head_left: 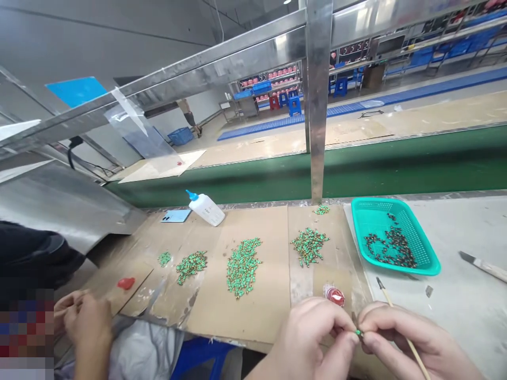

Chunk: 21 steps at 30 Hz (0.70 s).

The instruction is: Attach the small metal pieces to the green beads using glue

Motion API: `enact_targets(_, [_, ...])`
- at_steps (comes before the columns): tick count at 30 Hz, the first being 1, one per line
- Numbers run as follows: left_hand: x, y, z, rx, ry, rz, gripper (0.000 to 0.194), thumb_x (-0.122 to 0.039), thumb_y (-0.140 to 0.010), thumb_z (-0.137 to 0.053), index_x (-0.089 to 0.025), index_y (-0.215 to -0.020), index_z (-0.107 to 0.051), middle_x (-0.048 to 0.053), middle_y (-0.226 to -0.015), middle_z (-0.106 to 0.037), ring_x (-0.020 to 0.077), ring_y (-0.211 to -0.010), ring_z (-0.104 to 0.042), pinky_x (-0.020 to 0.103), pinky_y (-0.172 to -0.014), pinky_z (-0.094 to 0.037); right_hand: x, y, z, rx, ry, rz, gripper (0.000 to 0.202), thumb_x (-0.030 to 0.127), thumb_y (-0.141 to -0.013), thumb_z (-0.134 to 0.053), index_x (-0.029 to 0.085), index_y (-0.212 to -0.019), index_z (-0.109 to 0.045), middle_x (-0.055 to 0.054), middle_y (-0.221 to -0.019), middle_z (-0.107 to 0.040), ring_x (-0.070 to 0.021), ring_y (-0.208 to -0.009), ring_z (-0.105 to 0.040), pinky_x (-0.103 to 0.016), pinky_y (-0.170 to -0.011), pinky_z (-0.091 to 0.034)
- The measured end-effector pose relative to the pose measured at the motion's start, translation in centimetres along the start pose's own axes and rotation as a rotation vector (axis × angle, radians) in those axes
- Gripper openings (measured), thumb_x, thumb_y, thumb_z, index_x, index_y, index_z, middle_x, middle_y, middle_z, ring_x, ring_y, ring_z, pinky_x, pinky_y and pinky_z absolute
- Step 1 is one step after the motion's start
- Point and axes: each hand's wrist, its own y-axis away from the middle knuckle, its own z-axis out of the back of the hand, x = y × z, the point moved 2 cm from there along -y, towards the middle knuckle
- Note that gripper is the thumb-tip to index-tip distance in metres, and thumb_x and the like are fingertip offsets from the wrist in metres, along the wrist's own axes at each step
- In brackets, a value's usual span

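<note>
We pinch a green bead (358, 332) between the fingertips of our left hand (312, 332) and right hand (433, 340), its long axis too small to read; the red dab (336, 297) lies beyond, leftward, nearer our left.

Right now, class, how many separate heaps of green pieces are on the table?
5: a small heap at far left, a larger heap beside it, the biggest heap in the middle, another heap to its right, a little heap behind that. Others may be hidden.
</note>
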Motion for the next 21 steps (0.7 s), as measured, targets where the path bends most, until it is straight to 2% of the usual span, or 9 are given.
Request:
enact_targets(2, [0.0, -0.3, 0.2, 0.016, -0.015, 0.033, 0.006, -0.021, -0.097, -0.079, -0.026, -0.095, -0.078, 0.005, -0.081, -0.086, 0.0225, -0.07, -0.08, 0.037, -0.07, -0.067, -0.2, -0.1, 0.1, 0.002, 0.031, -0.029, 0.027, 0.044, -0.111, -0.078, 0.028, -0.095, -0.091, -0.006, -0.084, -0.088, -0.0262, -0.073, -0.089, -0.026, -0.066, -0.075])
enact_targets(4, [0.9, -1.2, 0.6, 0.028, -0.058, 0.077, 0.009, -0.021, -0.102, -0.078, -0.026, -0.095, -0.08, 0.003, -0.084, -0.087, 0.0219, -0.077, -0.082, 0.036, -0.075, -0.068, -0.5, -0.4, 0.5, -0.042, 0.073, -0.06, 0.031, 0.051, -0.112, -0.078, 0.027, -0.096, -0.091, -0.007, -0.087, -0.089, -0.0256, -0.075, -0.088, -0.026, -0.069, -0.075])
enact_targets(7, [3.9, -3.8, 1.6, -0.011, -0.196, 0.165, 0.017, -0.021, -0.113, -0.072, -0.024, -0.1, -0.082, 0.005, -0.097, -0.088, 0.0229, -0.096, -0.084, 0.04, -0.093, -0.07, -0.9, -0.7, 1.2, -0.211, 0.095, -0.127, 0.04, 0.062, -0.109, -0.081, 0.025, -0.096, -0.09, -0.008, -0.088, -0.088, -0.0255, -0.076, -0.086, -0.027, -0.069, -0.074])
enact_targets(9, [6.6, -5.8, 2.2, -0.045, -0.319, 0.228, 0.013, -0.033, -0.115, -0.079, -0.02, -0.115, -0.083, 0.008, -0.119, -0.087, 0.0264, -0.113, -0.083, 0.05, -0.105, -0.07, -1.0, -0.6, 1.3, -0.323, 0.039, -0.185, 0.045, 0.067, -0.109, -0.08, 0.024, -0.097, -0.088, -0.009, -0.088, -0.086, -0.0259, -0.079, -0.086, -0.029, -0.072, -0.074])
enact_targets(10, [7.8, -6.7, 2.4, -0.06, -0.378, 0.258, 0.02, -0.038, -0.115, -0.08, -0.021, -0.123, -0.083, 0.01, -0.131, -0.085, 0.0273, -0.117, -0.082, 0.052, -0.107, -0.07, -1.0, -0.5, 1.2, -0.356, -0.014, -0.204, 0.047, 0.068, -0.111, -0.078, 0.024, -0.099, -0.088, -0.009, -0.088, -0.086, -0.0261, -0.081, -0.085, -0.031, -0.074, -0.074])
enact_targets(12, [9.6, -8.1, 2.7, -0.068, -0.472, 0.298, 0.029, -0.04, -0.115, -0.08, -0.022, -0.136, -0.081, 0.012, -0.145, -0.081, 0.0296, -0.125, -0.081, 0.054, -0.109, -0.07, -1.0, -0.3, 0.9, -0.363, -0.142, -0.201, 0.05, 0.069, -0.116, -0.069, 0.024, -0.105, -0.087, -0.01, -0.088, -0.084, -0.026, -0.079, -0.082, -0.035, -0.075, -0.074])
enact_targets(14, [10.6, -8.5, 3.4, -0.056, -0.542, 0.321, 0.032, -0.04, -0.115, -0.08, -0.023, -0.141, -0.08, 0.013, -0.15, -0.08, 0.0308, -0.128, -0.08, 0.055, -0.111, -0.07, -1.2, 0.0, 0.9, -0.325, -0.213, -0.159, 0.056, 0.07, -0.121, -0.057, 0.024, -0.113, -0.087, -0.009, -0.085, -0.081, -0.025, -0.074, -0.078, -0.037, -0.073, -0.073])
enact_targets(17, [11.0, -7.3, 6.2, -0.031, -0.618, 0.367, 0.032, -0.04, -0.115, -0.08, -0.023, -0.141, -0.08, 0.013, -0.149, -0.08, 0.0303, -0.126, -0.08, 0.054, -0.11, -0.071, -1.7, 0.6, 2.0, -0.342, -0.12, -0.131, 0.065, 0.077, -0.121, -0.048, 0.025, -0.113, -0.087, -0.007, -0.084, -0.074, -0.0248, -0.077, -0.073, -0.037, -0.075, -0.069])
enact_targets(21, [11.6, -4.2, 12.6, 0.034, -0.692, 0.464, 0.033, -0.041, -0.114, -0.081, -0.02, -0.139, -0.079, 0.012, -0.139, -0.082, 0.0284, -0.116, -0.083, 0.051, -0.101, -0.073, -2.1, 1.3, 4.0, -0.487, -0.029, -0.198, 0.058, 0.081, -0.11, -0.071, 0.026, -0.094, -0.083, -0.005, -0.078, -0.069, -0.0223, -0.075, -0.07, -0.029, -0.066, -0.064])
